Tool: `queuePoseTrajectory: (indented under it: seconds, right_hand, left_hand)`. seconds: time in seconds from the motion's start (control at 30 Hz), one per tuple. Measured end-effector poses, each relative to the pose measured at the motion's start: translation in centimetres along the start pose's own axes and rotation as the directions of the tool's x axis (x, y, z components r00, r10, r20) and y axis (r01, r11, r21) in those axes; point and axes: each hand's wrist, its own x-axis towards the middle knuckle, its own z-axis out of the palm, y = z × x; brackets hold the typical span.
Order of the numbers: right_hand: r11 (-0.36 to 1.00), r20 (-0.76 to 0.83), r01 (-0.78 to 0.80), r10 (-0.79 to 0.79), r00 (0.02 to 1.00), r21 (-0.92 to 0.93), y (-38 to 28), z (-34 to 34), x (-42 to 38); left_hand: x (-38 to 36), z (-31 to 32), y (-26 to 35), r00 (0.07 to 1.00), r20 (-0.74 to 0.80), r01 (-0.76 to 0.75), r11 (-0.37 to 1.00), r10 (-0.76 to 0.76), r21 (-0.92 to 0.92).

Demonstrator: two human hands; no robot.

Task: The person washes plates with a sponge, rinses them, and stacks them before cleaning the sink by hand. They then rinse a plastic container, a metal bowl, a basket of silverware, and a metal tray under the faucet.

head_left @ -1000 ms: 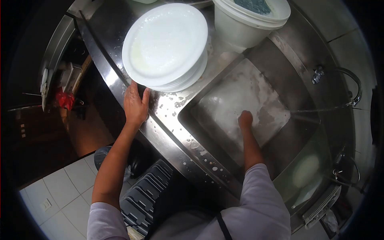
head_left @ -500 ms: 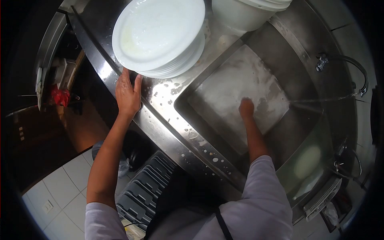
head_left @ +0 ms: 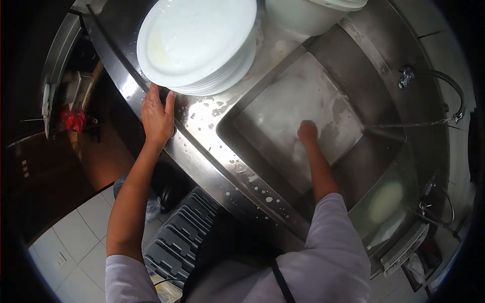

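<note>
Reaching into the sink point(head_left: 255, 157), the right hand point(head_left: 307, 132) sits amid cloudy water point(head_left: 283, 101), its fingers out of sight, so I cannot tell whether it is closed on anything. What has just changed around it is the surface: the pale patches have shifted, and a darker one now lies just beside the hand, which suggests that the water is being stirred there.

The left hand point(head_left: 157, 118) is open, thumb apart from the fingers, at the near edge of the counter point(head_left: 199, 122). Its fingertips reach under the rim of the stack of plates point(head_left: 198, 43); whether they press on the plates or only on the metal I cannot tell. The stack stands on the counter to the left of the sink, its top plate wet.

Compared with a second ago, the view has tipped — the plates and the bucket point(head_left: 305, 19) now run off the top edge — yet the left hand keeps its place against the stack. I judge that the plates have not been moved, and that the activity is at the right hand. A thin stream point(head_left: 404, 125) falls from the faucet point(head_left: 451, 86) toward the sink's far side.
</note>
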Motion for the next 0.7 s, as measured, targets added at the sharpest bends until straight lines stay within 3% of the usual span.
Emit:
queuePoseTrajectory:
  seconds: [0.33, 0.63, 0.7]
  right_hand:
    - [0.997, 0.080, -0.027, 0.022, 0.997, 0.067, 0.4, -0.8, 1.0]
    - [0.911, 0.200, -0.243, 0.184, 0.962, 0.333, 2.5, -0.9, 2.3]
    - [0.920, 0.159, -0.212, 0.168, 0.973, 0.328, 2.6, -0.8, 2.0]
  left_hand:
    - [0.2, -0.2, 0.3, 1.000, 0.012, 0.015, 1.000, -0.015, -0.004]
    - [0.2, 0.0, -0.1, 1.000, -0.016, -0.008, 1.000, 0.008, 0.007]
    - [0.2, 0.2, -0.4, 1.000, -0.014, -0.006, 1.000, 0.006, 0.003]
